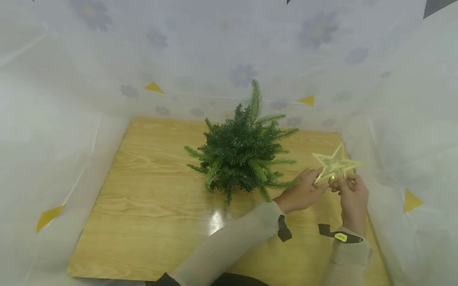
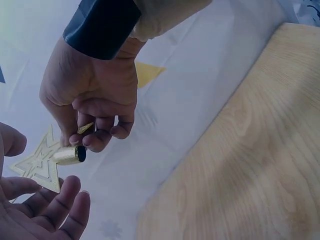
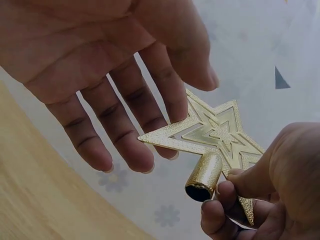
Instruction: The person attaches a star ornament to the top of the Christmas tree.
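A gold star tree topper (image 1: 335, 163) with a short hollow sleeve (image 3: 205, 175) at its base is held above the table's right side. My right hand (image 1: 353, 194) pinches it between thumb and fingers beside the sleeve, as the right wrist view (image 3: 290, 185) also shows. Extended fingers of my left hand (image 1: 302, 192) lie against or just behind the star's left point; whether they bear its weight I cannot tell. In the left wrist view, the sleeve's dark opening faces the camera. A small green artificial Christmas tree (image 1: 243, 153) stands left of both hands.
The wood-grain table (image 1: 150, 190) extends left and in front of the tree. Pale flower-patterned sheeting (image 1: 222, 47) encloses the back and sides. Yellow triangles (image 1: 413, 200) mark the sheeting. Tree branches reach close to my left wrist.
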Motion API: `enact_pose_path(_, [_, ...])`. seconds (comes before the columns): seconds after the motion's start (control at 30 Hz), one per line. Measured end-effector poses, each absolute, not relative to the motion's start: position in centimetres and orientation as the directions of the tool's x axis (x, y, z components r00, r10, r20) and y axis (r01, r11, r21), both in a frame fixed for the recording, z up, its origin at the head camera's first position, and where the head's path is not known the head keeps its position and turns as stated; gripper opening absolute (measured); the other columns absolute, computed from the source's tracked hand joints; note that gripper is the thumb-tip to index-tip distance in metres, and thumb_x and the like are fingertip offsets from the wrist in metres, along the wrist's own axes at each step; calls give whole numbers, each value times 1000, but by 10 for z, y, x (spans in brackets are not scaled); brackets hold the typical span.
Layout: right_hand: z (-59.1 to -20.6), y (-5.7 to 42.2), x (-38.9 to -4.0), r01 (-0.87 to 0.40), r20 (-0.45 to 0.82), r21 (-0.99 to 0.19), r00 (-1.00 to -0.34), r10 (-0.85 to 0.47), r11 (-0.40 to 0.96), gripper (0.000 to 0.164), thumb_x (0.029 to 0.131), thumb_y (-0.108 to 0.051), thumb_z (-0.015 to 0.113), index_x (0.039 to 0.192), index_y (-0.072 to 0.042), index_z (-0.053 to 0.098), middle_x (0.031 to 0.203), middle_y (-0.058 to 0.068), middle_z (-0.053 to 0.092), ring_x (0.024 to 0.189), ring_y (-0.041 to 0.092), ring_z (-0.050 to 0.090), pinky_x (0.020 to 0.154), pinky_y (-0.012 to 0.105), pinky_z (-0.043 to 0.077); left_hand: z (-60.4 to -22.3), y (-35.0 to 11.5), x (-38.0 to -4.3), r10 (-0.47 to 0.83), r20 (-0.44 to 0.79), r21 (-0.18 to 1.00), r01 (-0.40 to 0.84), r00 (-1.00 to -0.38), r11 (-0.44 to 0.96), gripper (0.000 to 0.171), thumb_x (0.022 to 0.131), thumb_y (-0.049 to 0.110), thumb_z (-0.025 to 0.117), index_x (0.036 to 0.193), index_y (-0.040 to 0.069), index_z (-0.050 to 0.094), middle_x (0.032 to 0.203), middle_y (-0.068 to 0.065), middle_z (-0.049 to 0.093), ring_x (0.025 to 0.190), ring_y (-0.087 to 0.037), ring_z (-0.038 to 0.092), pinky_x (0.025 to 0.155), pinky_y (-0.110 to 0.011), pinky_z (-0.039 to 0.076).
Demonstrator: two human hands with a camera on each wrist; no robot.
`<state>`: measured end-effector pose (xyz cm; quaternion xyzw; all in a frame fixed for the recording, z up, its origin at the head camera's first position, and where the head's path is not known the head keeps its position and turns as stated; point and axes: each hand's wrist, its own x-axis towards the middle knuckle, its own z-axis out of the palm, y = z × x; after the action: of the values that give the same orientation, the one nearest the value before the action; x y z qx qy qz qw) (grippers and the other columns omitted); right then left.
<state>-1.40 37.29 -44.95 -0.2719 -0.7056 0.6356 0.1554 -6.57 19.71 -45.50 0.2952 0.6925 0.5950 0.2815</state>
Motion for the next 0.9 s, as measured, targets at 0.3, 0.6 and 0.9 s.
enact_pose_path(0.3, [-416,361,-15,-19,25,-1000,-798,602,17,5,101,2,62,105,-1,63,77,5,68,65,13,61,65,17,49,-432,188,-62,752,83,967,234,-654,97,68,110,41,47,167,31,11,157,6,34,124,-3,51,92,-16,48])
enact_pose_path(0.6, [-392,356,-17,-223,168,-974,-825,540,-38,7,99,6,62,105,8,62,80,12,65,69,17,60,67,18,54,-403,178,-62,745,174,942,328,-644,64,67,110,38,47,167,29,12,156,1,37,122,-2,52,92,-14,46])
enact_pose_path(0.9, [-375,346,-18,-377,293,-923,-812,505,-71,12,97,10,62,106,16,59,83,16,63,70,20,59,68,20,55,-383,165,-63,754,225,946,323,-617,-19,67,110,30,49,167,23,14,154,-2,38,122,-3,52,92,-11,46])
